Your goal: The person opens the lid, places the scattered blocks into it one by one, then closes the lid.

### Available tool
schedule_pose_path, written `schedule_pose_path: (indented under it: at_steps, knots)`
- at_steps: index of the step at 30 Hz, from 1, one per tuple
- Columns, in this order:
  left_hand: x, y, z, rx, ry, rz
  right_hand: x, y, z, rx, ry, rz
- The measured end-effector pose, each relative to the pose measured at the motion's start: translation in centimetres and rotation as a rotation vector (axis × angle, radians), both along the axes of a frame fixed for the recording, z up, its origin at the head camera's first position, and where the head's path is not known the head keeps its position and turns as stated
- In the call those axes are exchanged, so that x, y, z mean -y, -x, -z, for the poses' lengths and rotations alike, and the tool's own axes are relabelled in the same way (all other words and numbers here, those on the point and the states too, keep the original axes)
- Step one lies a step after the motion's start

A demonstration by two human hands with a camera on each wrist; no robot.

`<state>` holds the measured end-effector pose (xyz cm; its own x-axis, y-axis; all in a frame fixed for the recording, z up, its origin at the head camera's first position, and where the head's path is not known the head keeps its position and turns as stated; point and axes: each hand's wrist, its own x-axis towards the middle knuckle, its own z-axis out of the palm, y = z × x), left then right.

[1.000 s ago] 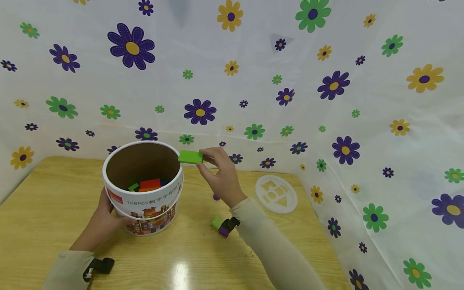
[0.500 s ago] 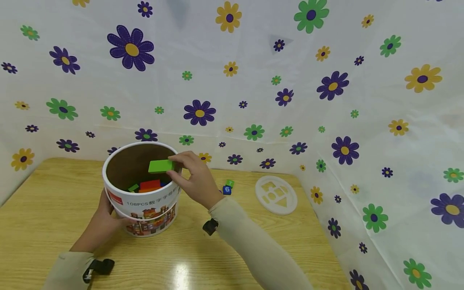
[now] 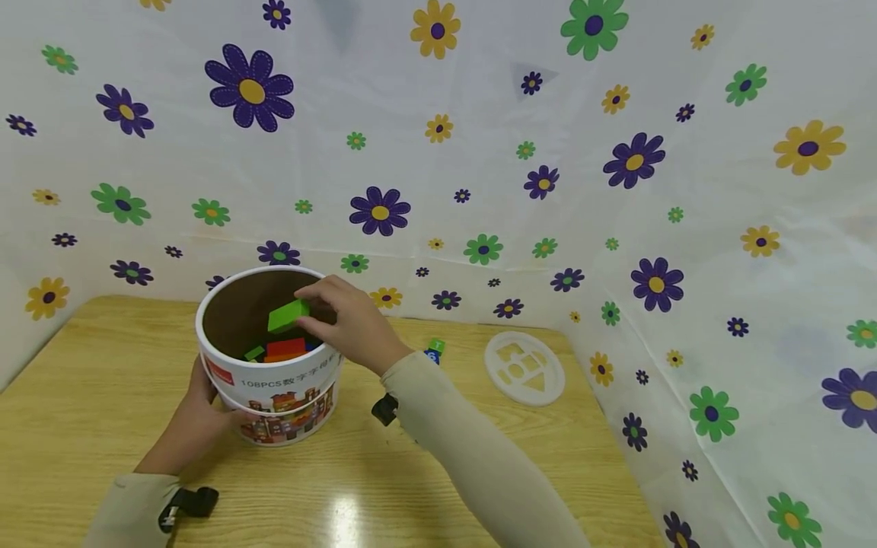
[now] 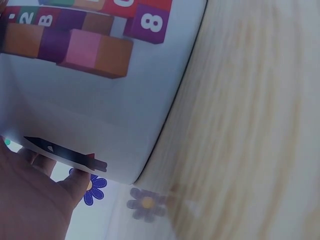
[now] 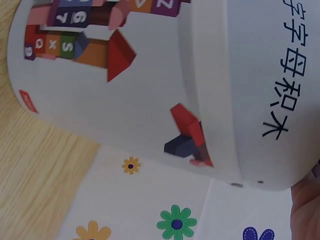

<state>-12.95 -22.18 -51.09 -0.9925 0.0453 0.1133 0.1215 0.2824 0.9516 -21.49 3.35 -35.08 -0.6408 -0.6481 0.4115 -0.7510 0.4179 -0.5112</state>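
A white bucket [image 3: 233,373] with printed pictures of blocks stands upright on the wooden table. My left hand [image 3: 195,418] holds it by its left side, thumb toward the front and fingers round the back. The left wrist view shows that hand [image 4: 37,195] against the bucket wall [image 4: 115,110]. Over the bucket's opening, my right hand [image 3: 352,323] pinches a green block [image 3: 288,315] between thumb and fingers. Inside lie a red block [image 3: 285,348], a small green block [image 3: 254,354] and other pieces, partly hidden. Only an edge of my right hand [image 5: 306,210] shows in the right wrist view.
Behind my right forearm, a small green block [image 3: 437,345] and a blue block [image 3: 432,355] with a number lie on the table [image 3: 384,487]. Farther right is a white round plate with cut-out shapes [image 3: 524,368]. A flowered sheet [image 3: 473,190] hangs behind and to the right.
My right hand has moved left with the green block, from beside the bucket's rim to over its opening, and the block has tilted. My left hand stays on the bucket.
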Motion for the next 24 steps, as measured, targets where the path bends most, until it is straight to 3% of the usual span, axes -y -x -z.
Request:
schedule_pose_path:
  at_steps: [4,11,24]
  knots:
    - [0.0,0.03,-0.01,-0.012,-0.016,0.008,0.56,-0.01,-0.4,0.078,-0.031,0.001]
    - [0.16,0.14,0.26,-0.031,-0.021,0.003,0.75,0.15,-0.27,0.126,-0.045,-0.002]
    - [0.16,0.31,0.53,-0.035,-0.031,0.003,0.6,0.11,-0.03,0.11,-0.03,-0.002]
